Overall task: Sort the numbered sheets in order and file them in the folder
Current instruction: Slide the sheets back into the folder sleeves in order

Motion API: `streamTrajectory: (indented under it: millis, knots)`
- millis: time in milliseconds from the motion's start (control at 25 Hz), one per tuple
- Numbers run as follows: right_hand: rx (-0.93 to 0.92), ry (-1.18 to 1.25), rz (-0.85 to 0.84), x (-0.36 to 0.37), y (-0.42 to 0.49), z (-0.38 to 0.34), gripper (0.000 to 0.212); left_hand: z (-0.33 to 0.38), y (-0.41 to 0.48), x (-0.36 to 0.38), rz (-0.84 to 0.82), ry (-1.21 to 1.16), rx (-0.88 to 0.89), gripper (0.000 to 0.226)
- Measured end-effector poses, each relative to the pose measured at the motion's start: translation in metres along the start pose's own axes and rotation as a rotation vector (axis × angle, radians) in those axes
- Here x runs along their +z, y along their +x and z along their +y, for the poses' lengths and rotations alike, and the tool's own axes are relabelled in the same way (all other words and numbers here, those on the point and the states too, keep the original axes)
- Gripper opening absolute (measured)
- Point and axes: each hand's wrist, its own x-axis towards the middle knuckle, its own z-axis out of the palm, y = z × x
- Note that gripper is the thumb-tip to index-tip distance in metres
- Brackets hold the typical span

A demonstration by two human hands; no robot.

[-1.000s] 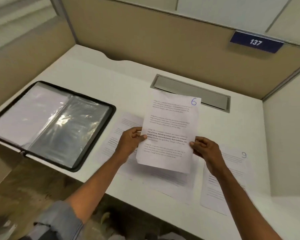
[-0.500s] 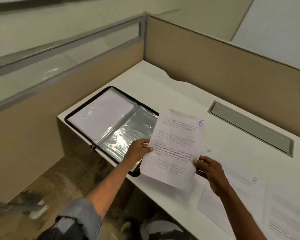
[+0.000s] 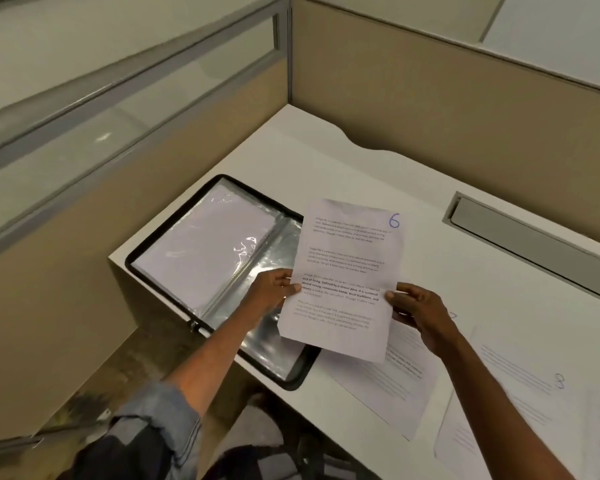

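From the head camera, the sheet marked 6 point(image 3: 347, 275) is held above the desk point(image 3: 378, 174), pinched at its side edges by the left hand point(image 3: 269, 292) and right hand point(image 3: 418, 311). The open folder point(image 3: 208, 251) lies at the desk's left edge, partly under the sheet. Further sheets point(image 3: 520, 372) lie along the near edge.

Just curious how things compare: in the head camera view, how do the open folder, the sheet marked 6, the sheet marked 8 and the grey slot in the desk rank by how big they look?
1. Open folder.
2. Sheet marked 6, held nearer the camera, so perhaps flattered.
3. Grey slot and sheet marked 8: both cut off by the picture's edge, so unranked.
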Motion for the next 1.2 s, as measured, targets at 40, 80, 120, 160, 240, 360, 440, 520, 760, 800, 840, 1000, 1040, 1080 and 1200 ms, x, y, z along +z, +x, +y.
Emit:
streamTrajectory:
  millis: [40, 80, 120, 160, 240, 360, 440, 520, 760, 800, 840, 1000, 1040, 1080, 1200]
  knots:
    - [-0.002, 0.005, 0.025, 0.002, 0.006, -0.003, 0.024, 0.005, 0.008, -0.003, -0.011, 0.002, 0.007, 0.035]
    - [-0.007, 0.011, 0.062, 0.003, 0.014, -0.006, 0.023, 0.009, 0.019, -0.007, -0.019, 0.004, 0.017, 0.033]
    - [-0.011, 0.018, 0.104, 0.003, 0.020, -0.010, 0.023, 0.012, 0.031, -0.010, -0.020, 0.003, 0.031, 0.030]
    - [-0.011, 0.029, 0.147, 0.002, 0.027, -0.014, 0.022, 0.017, 0.042, -0.014, -0.013, 0.014, 0.053, 0.027]
    - [-0.014, 0.039, 0.228, 0.004, 0.038, -0.025, 0.022, 0.024, 0.069, -0.024, 0.025, 0.075, 0.137, 0.022]
    - [-0.018, 0.082, 0.361, 0.013, 0.046, -0.040, 0.023, 0.031, 0.106, -0.040, 0.022, 0.426, 0.271, 0.025]
    - [-0.006, 0.157, 0.446, 0.021, 0.049, -0.043, 0.024, 0.033, 0.128, -0.048, -0.070, 0.565, 0.332, 0.029]
    - [0.005, 0.252, 0.530, 0.033, 0.057, -0.046, 0.027, 0.033, 0.154, -0.054, -0.169, 0.784, 0.470, 0.035]
    - [0.022, 0.528, 0.688, 0.061, 0.079, -0.048, 0.035, 0.030, 0.194, -0.056, -0.303, 1.368, 0.766, 0.047]
    - [0.021, 0.536, 0.690, 0.063, 0.087, -0.049, 0.035, 0.034, 0.196, -0.057, -0.314, 1.381, 0.792, 0.043]
    - [0.025, 0.532, 0.688, 0.066, 0.096, -0.052, 0.036, 0.037, 0.199, -0.057, -0.317, 1.382, 0.818, 0.035]
    - [0.056, 0.499, 0.684, 0.077, 0.135, -0.052, 0.038, 0.050, 0.210, -0.062, -0.318, 1.326, 0.855, 0.009]
    - [0.052, 0.501, 0.676, 0.080, 0.145, -0.052, 0.039, 0.050, 0.213, -0.064, -0.333, 1.268, 0.870, 0.006]
    - [0.047, 0.507, 0.669, 0.082, 0.154, -0.053, 0.038, 0.050, 0.217, -0.067, -0.349, 1.196, 0.890, 0.002]
    - [0.020, 0.543, 0.640, 0.087, 0.177, -0.061, 0.034, 0.054, 0.221, -0.074, -0.374, 1.065, 0.937, 0.007]
